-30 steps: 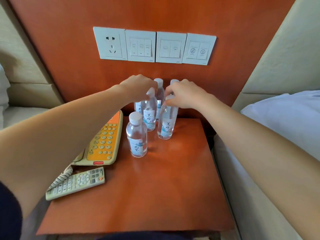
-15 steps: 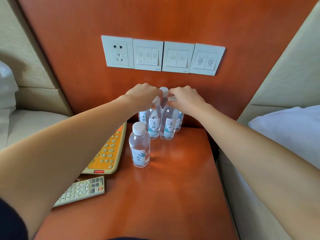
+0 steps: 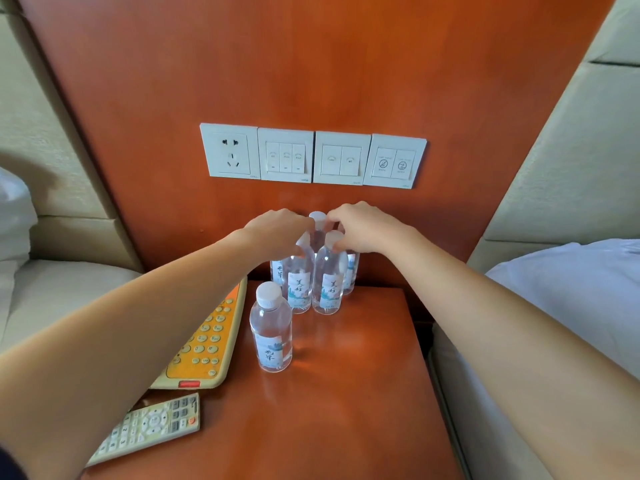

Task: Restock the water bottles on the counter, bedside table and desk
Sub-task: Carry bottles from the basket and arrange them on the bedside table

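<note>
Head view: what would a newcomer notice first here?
Both hands meet at the back of the reddish-brown wooden bedside table: the left hand and right hand each grip a white cap in the cluster of clear plastic water bottles. One more clear bottle stands alone in front, beside the yellow-orange telephone; a row of white wall switch plates sits above.

Bedside table (image 3: 346, 410) is glossy wood w/ glare, bottles (image 3: 270, 334) clear shiny plastic w/ paper-looking labels, remote (image 3: 152, 427) matt plastic.
</note>
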Motion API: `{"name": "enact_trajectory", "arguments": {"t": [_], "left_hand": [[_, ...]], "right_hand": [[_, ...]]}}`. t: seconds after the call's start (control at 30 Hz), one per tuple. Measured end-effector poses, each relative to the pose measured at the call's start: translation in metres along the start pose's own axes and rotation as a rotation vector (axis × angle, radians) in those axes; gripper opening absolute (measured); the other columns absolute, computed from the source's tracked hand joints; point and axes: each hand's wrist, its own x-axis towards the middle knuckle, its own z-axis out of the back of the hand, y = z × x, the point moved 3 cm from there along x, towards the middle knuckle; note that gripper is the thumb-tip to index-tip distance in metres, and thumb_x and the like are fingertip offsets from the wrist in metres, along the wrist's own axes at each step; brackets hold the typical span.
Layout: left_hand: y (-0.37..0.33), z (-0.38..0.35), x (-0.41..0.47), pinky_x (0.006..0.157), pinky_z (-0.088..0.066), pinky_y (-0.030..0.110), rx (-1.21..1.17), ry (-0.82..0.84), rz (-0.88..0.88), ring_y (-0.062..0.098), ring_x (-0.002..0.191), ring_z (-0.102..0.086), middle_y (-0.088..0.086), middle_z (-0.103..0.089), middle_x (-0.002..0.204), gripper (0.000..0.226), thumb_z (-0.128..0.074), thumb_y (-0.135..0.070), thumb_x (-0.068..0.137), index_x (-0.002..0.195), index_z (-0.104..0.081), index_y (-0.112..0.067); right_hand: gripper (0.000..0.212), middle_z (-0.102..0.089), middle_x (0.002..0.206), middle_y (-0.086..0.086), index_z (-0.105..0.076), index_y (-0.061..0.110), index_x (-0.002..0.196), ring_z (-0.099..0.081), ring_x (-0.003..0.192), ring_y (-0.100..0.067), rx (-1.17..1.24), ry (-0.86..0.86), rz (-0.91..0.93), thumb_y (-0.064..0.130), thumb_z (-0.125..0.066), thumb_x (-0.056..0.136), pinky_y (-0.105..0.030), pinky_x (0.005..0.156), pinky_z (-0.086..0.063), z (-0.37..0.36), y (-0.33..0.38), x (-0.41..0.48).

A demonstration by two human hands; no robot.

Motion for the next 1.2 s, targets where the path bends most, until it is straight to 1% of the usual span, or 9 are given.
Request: {"name": "enact_trajectory", "arguments": {"t": [0.13,0.27,0.43,0.5,0.63,0.77,0.9,1.03,1.2], "left_hand": [[0.000,-0.002,-0.001,0.064,-0.037,0.030,-0.006,-0.020,0.015,0.020,0.081,-0.049,0.001,-0.058,0.099,0.035,-0.068,-0.030,0.089,0.120,-0.055,-0.022],[0.001,-0.002,-0.002,0.062,-0.038,0.029,-0.006,-0.011,0.019,0.020,0.079,-0.051,0.002,-0.060,0.104,0.043,-0.068,-0.035,0.089,0.127,-0.051,-0.025],[0.003,0.002,-0.012,0.062,-0.044,0.030,0.044,0.076,0.086,0.024,0.078,-0.054,0.009,-0.053,0.116,0.079,-0.071,-0.048,0.082,0.143,-0.027,-0.021],[0.004,0.013,-0.019,0.071,-0.051,0.034,0.015,0.112,0.136,0.025,0.084,-0.059,0.009,-0.055,0.115,0.075,-0.066,-0.056,0.083,0.137,-0.032,-0.017],[0.005,0.042,-0.044,0.062,-0.054,0.022,-0.134,0.457,0.093,0.005,0.069,-0.067,-0.010,-0.064,0.089,0.063,-0.055,-0.076,0.078,0.121,-0.049,-0.031],[-0.003,0.043,-0.074,0.086,-0.056,0.033,0.046,0.696,0.017,0.017,0.096,-0.065,-0.010,-0.055,0.110,0.065,-0.074,-0.068,0.066,0.116,-0.044,-0.038],[-0.014,0.031,-0.079,0.076,-0.053,0.031,0.131,0.625,-0.068,0.021,0.091,-0.067,0.003,-0.068,0.101,0.046,-0.074,-0.041,0.081,0.111,-0.042,-0.028],[-0.020,0.035,-0.078,0.056,-0.035,0.023,0.149,0.487,-0.155,0.005,0.069,-0.052,-0.007,-0.064,0.088,0.042,-0.073,-0.045,0.080,0.113,-0.050,-0.032],[-0.028,0.034,-0.066,0.055,-0.030,0.023,0.132,0.405,-0.220,-0.001,0.064,-0.045,-0.012,-0.060,0.081,0.037,-0.070,-0.049,0.081,0.111,-0.057,-0.031]], "right_hand": [[0.029,-0.059,0.101,-0.009,-0.062,0.015,0.117,-0.058,0.086,-0.030,-0.036,-0.096,-0.020,0.020,-0.063,0.089,-0.034,0.067,-0.046,-0.006,0.003,0.001],[0.034,-0.057,0.105,-0.009,-0.060,0.019,0.122,-0.057,0.084,-0.028,0.006,-0.084,-0.033,0.019,-0.064,0.089,-0.034,0.070,-0.047,-0.006,0.001,0.001],[0.052,-0.058,0.117,-0.003,-0.052,0.029,0.129,-0.057,0.102,-0.028,-0.043,-0.024,-0.033,0.042,-0.070,0.083,-0.034,0.072,-0.041,-0.002,0.002,0.000],[0.057,-0.058,0.120,-0.001,-0.051,0.030,0.130,-0.057,0.105,-0.026,-0.054,0.005,-0.039,0.045,-0.072,0.080,-0.035,0.074,-0.042,0.000,0.003,-0.001],[0.050,-0.058,0.117,0.003,-0.054,0.032,0.126,-0.057,0.104,-0.023,-0.055,-0.009,-0.027,0.040,-0.073,0.080,-0.036,0.079,-0.045,0.005,0.004,-0.006],[0.043,-0.055,0.109,0.008,-0.057,0.032,0.120,-0.055,0.104,-0.021,-0.057,-0.041,0.012,0.042,-0.072,0.081,-0.035,0.076,-0.040,0.007,0.012,-0.014],[0.040,-0.057,0.121,0.005,-0.058,0.034,0.119,-0.055,0.107,-0.022,-0.057,-0.039,0.019,0.041,-0.071,0.082,-0.037,0.078,-0.043,0.003,0.015,-0.019],[0.042,-0.056,0.128,0.003,-0.055,0.035,0.123,-0.054,0.112,-0.024,-0.045,-0.046,0.003,0.039,-0.068,0.084,-0.038,0.081,-0.044,-0.001,0.012,-0.024],[0.041,-0.055,0.130,0.003,-0.052,0.034,0.127,-0.054,0.113,-0.024,-0.035,-0.053,0.006,0.036,-0.065,0.087,-0.037,0.080,-0.043,-0.003,0.009,-0.029]]}}
